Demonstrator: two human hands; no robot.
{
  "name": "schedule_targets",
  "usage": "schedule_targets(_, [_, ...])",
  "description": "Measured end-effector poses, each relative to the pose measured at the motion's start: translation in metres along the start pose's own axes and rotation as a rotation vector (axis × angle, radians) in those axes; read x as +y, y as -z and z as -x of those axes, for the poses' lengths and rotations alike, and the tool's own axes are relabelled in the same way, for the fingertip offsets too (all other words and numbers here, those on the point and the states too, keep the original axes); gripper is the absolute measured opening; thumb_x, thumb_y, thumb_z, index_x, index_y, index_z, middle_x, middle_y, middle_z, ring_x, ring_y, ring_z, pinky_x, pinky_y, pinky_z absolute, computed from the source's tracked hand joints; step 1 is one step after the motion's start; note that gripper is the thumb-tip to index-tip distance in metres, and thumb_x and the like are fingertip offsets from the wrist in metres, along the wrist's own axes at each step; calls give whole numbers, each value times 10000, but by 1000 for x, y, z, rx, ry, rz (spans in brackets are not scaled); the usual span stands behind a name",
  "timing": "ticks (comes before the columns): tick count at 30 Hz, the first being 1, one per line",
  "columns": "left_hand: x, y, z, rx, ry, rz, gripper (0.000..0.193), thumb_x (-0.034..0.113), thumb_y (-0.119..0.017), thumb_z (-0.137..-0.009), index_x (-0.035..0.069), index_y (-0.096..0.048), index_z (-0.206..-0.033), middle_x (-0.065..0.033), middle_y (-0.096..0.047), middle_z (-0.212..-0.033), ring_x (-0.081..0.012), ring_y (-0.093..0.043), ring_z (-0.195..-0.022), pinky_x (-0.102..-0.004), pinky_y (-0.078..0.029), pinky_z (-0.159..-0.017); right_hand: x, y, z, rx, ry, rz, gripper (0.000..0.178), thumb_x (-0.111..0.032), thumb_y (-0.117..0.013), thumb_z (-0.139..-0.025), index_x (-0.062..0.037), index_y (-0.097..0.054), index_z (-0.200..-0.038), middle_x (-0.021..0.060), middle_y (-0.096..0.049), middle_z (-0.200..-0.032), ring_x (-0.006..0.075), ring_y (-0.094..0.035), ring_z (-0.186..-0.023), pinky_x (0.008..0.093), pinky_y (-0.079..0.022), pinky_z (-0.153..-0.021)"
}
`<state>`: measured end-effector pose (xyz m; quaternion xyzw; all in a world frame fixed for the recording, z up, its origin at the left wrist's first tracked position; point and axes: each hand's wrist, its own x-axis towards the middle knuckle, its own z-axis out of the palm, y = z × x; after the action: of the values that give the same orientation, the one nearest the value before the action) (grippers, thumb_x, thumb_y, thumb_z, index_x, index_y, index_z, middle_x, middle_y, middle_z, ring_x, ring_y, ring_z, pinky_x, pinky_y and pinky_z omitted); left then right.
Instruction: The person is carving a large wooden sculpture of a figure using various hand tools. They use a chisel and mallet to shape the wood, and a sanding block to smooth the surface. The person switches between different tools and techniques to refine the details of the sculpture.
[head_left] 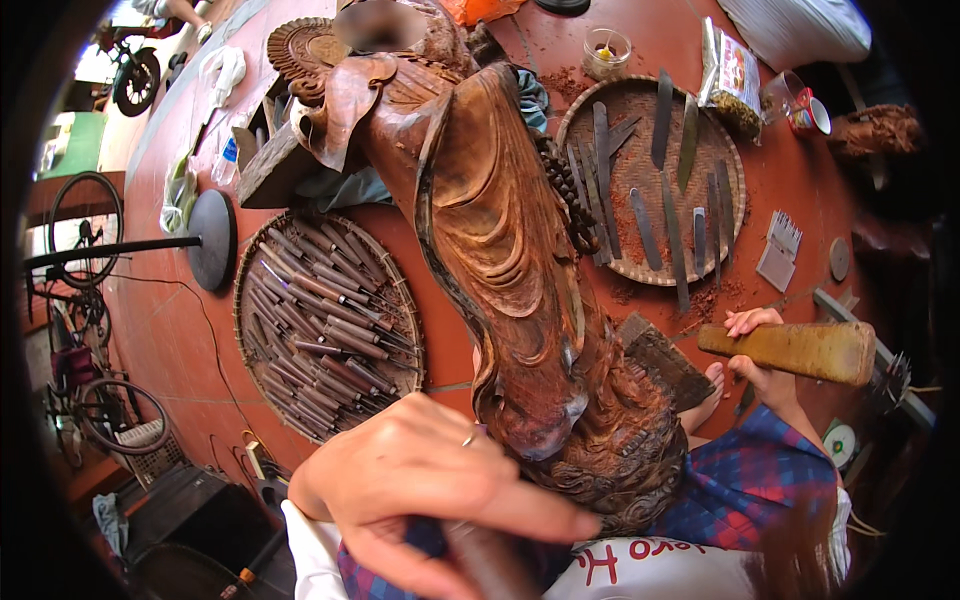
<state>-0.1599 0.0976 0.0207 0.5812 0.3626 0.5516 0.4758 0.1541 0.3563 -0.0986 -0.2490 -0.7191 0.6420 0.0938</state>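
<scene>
Statue (500, 250) | carved reddish-brown wood, glossy folds | left hand (420, 490) beside base

Glossy reddish wood statue (500, 270) (rough at its base); matt wooden mallet (790, 350); woven trays (262, 262).

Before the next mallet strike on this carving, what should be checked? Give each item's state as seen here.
1. Left hand grips the chisel handle: ok.
2. Chisel tip seated on the wooden statue: cannot tell, hidden by the hand.
3. Right hand holds the wooden mallet: ok.
4. Mallet raised off the statue: ok.
5. Bare foot apart from the chisel: ok.
6. Spare chisels lie in the left basket: ok.
</scene>
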Motion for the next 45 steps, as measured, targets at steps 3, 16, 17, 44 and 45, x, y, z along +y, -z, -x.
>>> schedule_targets(3, [2,-11,13,48,-113,51,419,343,-529,-933,-33,-675,-1045,-99,-614,-725,-207,-574,-519,-313,-434,-472,6,-1,-2,1,-16,-25,394,-53,-757,-733,-56,-469,-1000,70,-524,-949,203,-535,-970,427,-364,-1048])
schedule_targets(16, [-1,-16,0,-69,-275,139,263,200,-304,-1042,256,-553,-983,-202,-650,-844,-196,-541,-545,-228,-366,-414,17,-2,0,-7,-72,-64,393,-13,-740,-723,-52,-473,-1008,68,-511,-952,194,-529,-973,418,-386,-1034])
schedule_targets(17, [-3,-16,1,-43,-287,134,267,222,-325,-1039,241,-585,-980,-195,-653,-835,-187,-540,-545,-228,-365,-414,19,-1,2,3,-83,-64,391,-7,-738,-720,-52,-474,-1005,65,-508,-949,191,-527,-965,414,-390,-1028])
schedule_targets(44, [-17,-30,30,8,404,-723,476,358,-693,-841,130,-611,-1251,-41,-530,-687,-224,-591,-628,-349,-470,-540,66,2,23,177,-205,81,415,7,-731,-676,-66,-512,-1021,127,-546,-1213,235,-487,-1188,383,-348,-1063])
schedule_targets(45, [-17,-30,30,10,405,-727,477,359,-692,-842,132,-609,-1253,-41,-532,-689,-223,-594,-630,-349,-470,-540,68,0,26,192,-208,99,405,12,-724,-680,-70,-512,-1014,130,-547,-1213,236,-487,-1194,388,-346,-1068])
